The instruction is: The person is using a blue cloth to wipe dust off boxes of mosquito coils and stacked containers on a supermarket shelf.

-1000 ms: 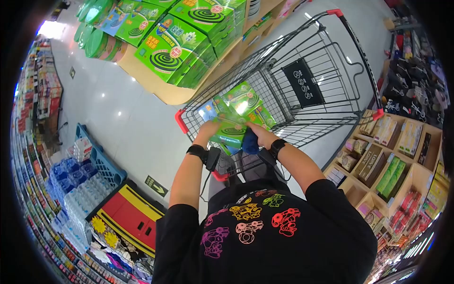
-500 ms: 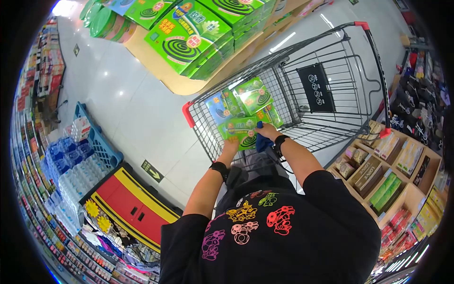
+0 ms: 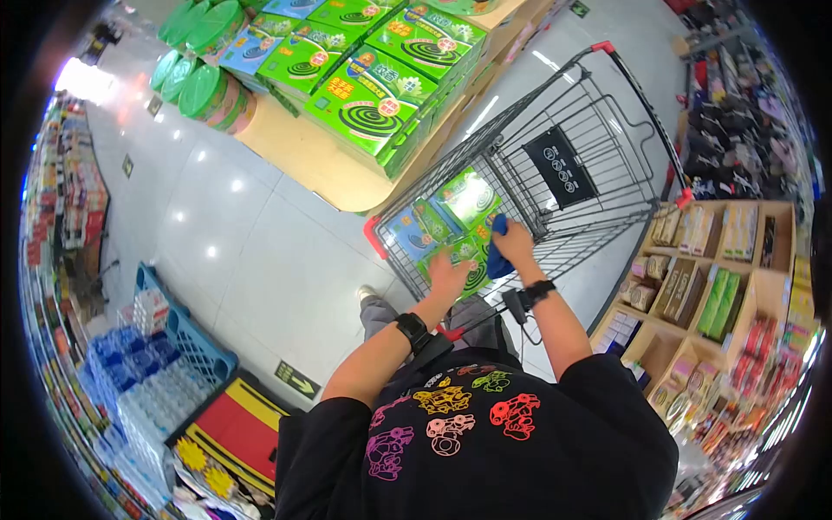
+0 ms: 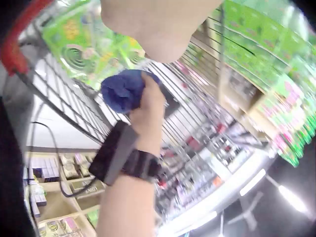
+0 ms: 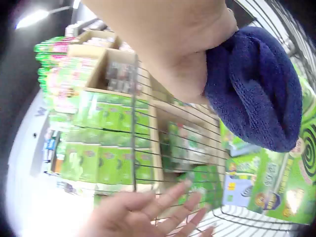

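My right hand grips a bunched dark-blue cloth with a towel-like pile, above the shopping cart. The left hand hovers over the near end of the cart; in the right wrist view its fingers are spread and hold nothing. Beneath both hands, several green mosquito coil boxes lie in the cart, printed with dark spirals. A blue mosquito coil box sits among them at the cart's left end. The left hand partly covers the nearest green box.
Stacked mosquito coil boxes and green-lidded tubs fill a wooden display stand beyond the cart. On the right is a compartmented wooden shelf. Bottled water packs and a blue crate stand at left.
Both hands were on a green box; now it lies in the cart. The left hand has let go, and the right hand has drawn away to the right, still gripping the cloth.
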{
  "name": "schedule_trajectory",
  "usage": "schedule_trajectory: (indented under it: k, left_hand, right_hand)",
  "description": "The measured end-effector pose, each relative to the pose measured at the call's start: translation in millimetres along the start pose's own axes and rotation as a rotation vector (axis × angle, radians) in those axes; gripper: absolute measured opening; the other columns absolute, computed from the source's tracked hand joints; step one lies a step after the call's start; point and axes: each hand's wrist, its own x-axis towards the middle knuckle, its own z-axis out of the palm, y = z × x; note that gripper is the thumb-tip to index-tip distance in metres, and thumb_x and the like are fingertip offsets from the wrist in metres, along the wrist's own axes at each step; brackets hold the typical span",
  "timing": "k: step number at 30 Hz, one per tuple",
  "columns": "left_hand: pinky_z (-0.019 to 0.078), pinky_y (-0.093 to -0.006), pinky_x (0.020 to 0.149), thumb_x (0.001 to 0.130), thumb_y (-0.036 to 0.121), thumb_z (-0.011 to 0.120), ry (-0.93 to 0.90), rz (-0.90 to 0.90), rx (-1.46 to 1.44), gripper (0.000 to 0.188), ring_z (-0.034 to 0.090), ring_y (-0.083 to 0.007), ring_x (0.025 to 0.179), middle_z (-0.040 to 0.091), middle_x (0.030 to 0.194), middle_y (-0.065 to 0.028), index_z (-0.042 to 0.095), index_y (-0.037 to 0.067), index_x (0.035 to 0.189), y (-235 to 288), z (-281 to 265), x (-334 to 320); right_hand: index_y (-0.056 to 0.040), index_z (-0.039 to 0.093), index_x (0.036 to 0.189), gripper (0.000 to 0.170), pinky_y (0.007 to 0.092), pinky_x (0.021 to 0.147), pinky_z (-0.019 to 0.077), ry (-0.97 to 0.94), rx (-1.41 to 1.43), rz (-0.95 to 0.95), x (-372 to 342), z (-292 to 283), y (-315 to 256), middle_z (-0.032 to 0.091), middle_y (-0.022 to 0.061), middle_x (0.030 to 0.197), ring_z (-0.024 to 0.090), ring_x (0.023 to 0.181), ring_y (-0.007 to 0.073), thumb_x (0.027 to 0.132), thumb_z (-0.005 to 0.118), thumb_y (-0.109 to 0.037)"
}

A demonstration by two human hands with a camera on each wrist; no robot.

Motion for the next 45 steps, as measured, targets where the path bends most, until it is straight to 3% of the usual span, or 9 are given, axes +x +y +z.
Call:
schedule_trajectory:
  k: [1, 3, 5, 9, 11, 21, 31, 33, 45]
  left_hand:
    - [0.044, -0.0354, 0.08, 0.076, 0.026, 0.064, -0.02, 0.192, -0.049, 0.038, 0.057, -0.0277, 0.094, 0.058, 0.1, -0.015, 0.055, 0.0, 0.103, 3.7, -9.9, 7.1]
    - [0.0409, -0.0315, 0.084, 0.086, 0.023, 0.052, -0.562, -0.005, -0.641, 0.027, 0.054, -0.0214, 0.095, 0.057, 0.1, -0.0107, 0.057, 0.0, 0.099, 130.7, -99.0, 2.2]
    - [0.0378, -0.0296, 0.087, 0.089, 0.024, 0.045, -0.851, 0.473, -0.754, 0.029, 0.05, -0.0174, 0.099, 0.056, 0.098, -0.0074, 0.057, 0.0, 0.102, 208.4, -190.5, -13.3]
    - [0.0314, -0.0406, 0.095, 0.078, 0.07, 0.031, -1.013, 1.119, -0.821, 0.086, 0.045, -0.0318, 0.109, 0.051, 0.118, -0.0185, 0.051, -0.004, 0.117, 279.7, -345.4, -71.6]
    - [0.0317, -0.0405, 0.094, 0.079, 0.069, 0.031, -1.043, 1.242, -0.841, 0.084, 0.045, -0.0315, 0.108, 0.051, 0.117, -0.0184, 0.051, -0.004, 0.115, 286.1, -389.5, -99.8]
    - [0.0335, -0.04, 0.089, 0.08, 0.064, 0.033, -1.105, 1.319, -0.717, 0.076, 0.047, -0.03, 0.1, 0.052, 0.113, -0.018, 0.051, -0.003, 0.11, 272.2, -475.1, -192.4]
    - [0.0352, -0.0394, 0.083, 0.082, 0.059, 0.035, -1.072, 1.34, -0.698, 0.067, 0.049, -0.0285, 0.093, 0.054, 0.108, -0.0175, 0.05, -0.003, 0.104, 243.5, -499.9, -216.4]
    - [0.0356, -0.0393, 0.082, 0.082, 0.058, 0.035, -1.024, 1.355, -0.706, 0.065, 0.049, -0.0282, 0.091, 0.054, 0.107, -0.0175, 0.05, -0.002, 0.103, 237.2, -509.4, -212.7]
    - [0.0377, -0.0387, 0.076, 0.084, 0.051, 0.038, -0.917, 1.315, -0.722, 0.056, 0.051, -0.0264, 0.082, 0.055, 0.101, -0.017, 0.05, -0.002, 0.097, 211.0, -541.6, -211.3]
  right_hand:
    - [0.0023, 0.057, 0.089, 0.037, 0.0419, 0.073, 0.0467, 0.165, 0.039, -0.069, -15.8, -18.5, -6.3, 0.06, 0.0223, 0.089, 0.059, 0.082, 0.0371, 0.068, 0.063, -0.027]
    - [0.0015, 0.056, 0.087, 0.032, 0.044, 0.07, 0.0453, 0.365, 0.176, -0.099, -48.2, -49.0, -22.3, 0.058, 0.0208, 0.083, 0.056, 0.079, 0.0386, 0.068, 0.064, -0.024]
    - [0.0012, 0.058, 0.094, 0.034, 0.0411, 0.072, 0.0457, 0.533, 0.25, -0.075, -88.7, -65.2, -45.7, 0.06, 0.0206, 0.087, 0.058, 0.083, 0.0366, 0.07, 0.066, -0.021]
    - [0.0009, 0.059, 0.097, 0.034, 0.0362, 0.072, 0.0466, 0.5, 0.542, -0.029, -128.7, -34.7, -76.4, 0.063, 0.0175, 0.087, 0.061, 0.079, 0.0292, 0.073, 0.066, -0.022]
    - [0.001, 0.059, 0.096, 0.034, 0.0346, 0.071, 0.0468, 0.434, 0.624, -0.035, -147.1, -21.1, -116.3, 0.063, 0.0165, 0.085, 0.061, 0.076, 0.0268, 0.073, 0.066, -0.022]
    - [0.0003, 0.057, 0.081, 0.023, 0.0315, 0.062, 0.0445, 0.477, 0.477, -0.477, -174.7, -19.2, -233.4, 0.057, 0.0116, 0.073, 0.056, 0.066, 0.0222, 0.071, 0.068, -0.017]
    - [0.001, 0.059, 0.1, 0.035, 0.0344, 0.082, 0.0454, 0.351, 0.416, -0.492, -198.0, -16.2, -257.2, 0.061, 0.0177, 0.098, 0.059, 0.091, 0.0302, 0.073, 0.066, -0.019]
    - [-0.0008, 0.06, 0.091, 0.027, 0.0337, 0.068, 0.0472, 0.473, 0.373, -0.559, -190.7, -6.3, -251.9, 0.062, 0.0149, 0.083, 0.061, 0.075, 0.0265, 0.072, 0.068, -0.018]
    - [-0.0011, 0.061, 0.096, 0.027, 0.0299, 0.072, 0.0472, 0.329, 0.464, -0.609, -201.5, -4.6, -267.1, 0.063, 0.0106, 0.086, 0.061, 0.077, 0.0198, 0.074, 0.066, -0.016]
